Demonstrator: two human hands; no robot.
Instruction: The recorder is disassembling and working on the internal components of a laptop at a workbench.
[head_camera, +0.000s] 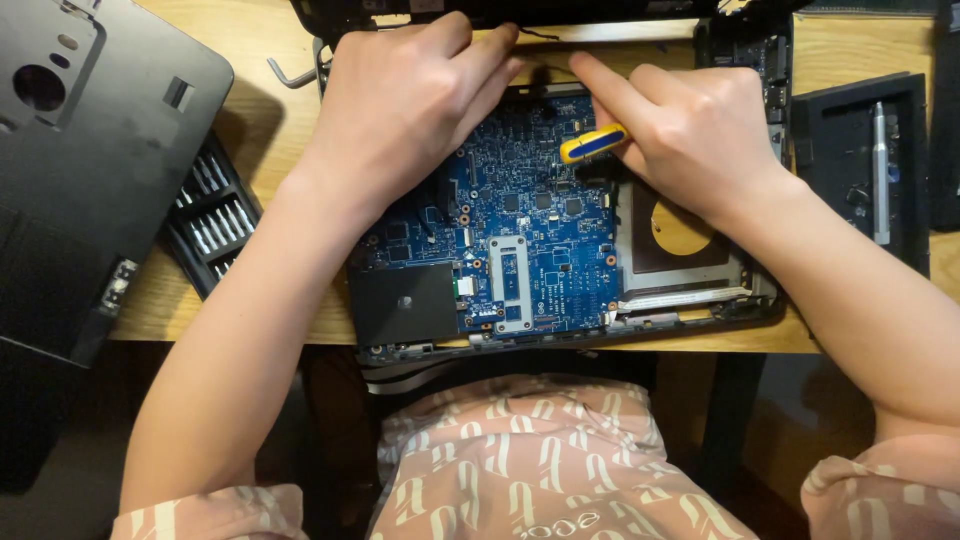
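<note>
An opened laptop base lies on the wooden table, its blue circuit board (530, 215) exposed. My left hand (405, 95) rests over the board's upper left, fingers curled and pinching at a thin black wire near the top edge. My right hand (680, 125) grips a small tool with a yellow and blue handle (592, 143), index finger stretched toward the same wire. The two fingertips nearly meet above the board. A black square pad (405, 303) covers the board's lower left.
A black laptop cover panel (85, 150) lies at the left. Beside it sits a black case of screwdriver bits (212, 215). At the right a black tray (865, 165) holds a silver driver shaft. My lap in patterned pink fabric (540, 470) is below the table edge.
</note>
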